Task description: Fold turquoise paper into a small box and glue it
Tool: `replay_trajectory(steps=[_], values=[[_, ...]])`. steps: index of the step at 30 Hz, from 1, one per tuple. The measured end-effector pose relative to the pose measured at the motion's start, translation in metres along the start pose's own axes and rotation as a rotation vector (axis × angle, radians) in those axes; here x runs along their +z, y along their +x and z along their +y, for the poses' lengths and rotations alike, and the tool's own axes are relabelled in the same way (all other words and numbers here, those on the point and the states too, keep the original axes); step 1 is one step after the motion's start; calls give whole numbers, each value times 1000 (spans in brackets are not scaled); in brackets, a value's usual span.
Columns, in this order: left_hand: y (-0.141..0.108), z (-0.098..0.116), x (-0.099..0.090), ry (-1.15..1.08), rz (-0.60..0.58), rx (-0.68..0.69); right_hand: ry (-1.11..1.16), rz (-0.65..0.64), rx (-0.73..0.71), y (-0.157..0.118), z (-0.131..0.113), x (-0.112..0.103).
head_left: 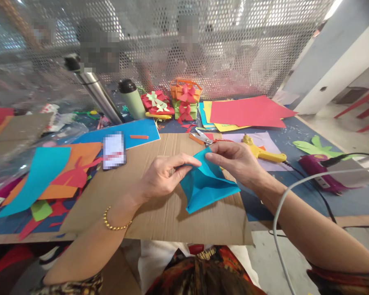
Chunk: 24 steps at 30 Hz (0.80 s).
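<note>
A folded piece of blue paper [207, 184] is held up over the brown cardboard sheet [160, 221], its lower part opened out like a pocket. My left hand [164, 174] pinches its upper left edge between thumb and fingers. On the upper right edge, my right hand [236, 159] grips the same paper, the thumb lying on the near face. Just beyond the right fingertips lie scissors [204, 136] with open blades. To the right of that hand is a yellow glue gun [264, 155] with a black cord.
Coloured paper pieces [37, 176] and a phone [113, 150] lie at left. Paper gift boxes [187, 100], a green bottle [132, 98] and a steel flask [98, 92] stand at the back. Red sheets [249, 112] and a purple power strip [318, 172] are at right; a grey cable [276, 221] crosses the right forearm.
</note>
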State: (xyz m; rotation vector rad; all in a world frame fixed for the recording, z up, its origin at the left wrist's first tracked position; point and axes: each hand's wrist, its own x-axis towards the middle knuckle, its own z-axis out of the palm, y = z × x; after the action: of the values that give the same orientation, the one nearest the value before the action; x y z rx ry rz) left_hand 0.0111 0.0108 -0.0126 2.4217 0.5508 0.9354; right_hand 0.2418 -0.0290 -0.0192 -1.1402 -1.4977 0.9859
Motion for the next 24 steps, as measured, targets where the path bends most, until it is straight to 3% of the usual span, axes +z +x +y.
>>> replay_trajectory(steps=[10, 18, 24], values=[[-1, 0, 1, -18, 24, -31, -42, 62, 22, 1, 6, 4], [1, 1, 2, -112, 4, -115, 57, 132, 33, 3, 7, 7], [2, 2, 2, -180, 0, -186, 89, 196, -88, 6, 10, 8]])
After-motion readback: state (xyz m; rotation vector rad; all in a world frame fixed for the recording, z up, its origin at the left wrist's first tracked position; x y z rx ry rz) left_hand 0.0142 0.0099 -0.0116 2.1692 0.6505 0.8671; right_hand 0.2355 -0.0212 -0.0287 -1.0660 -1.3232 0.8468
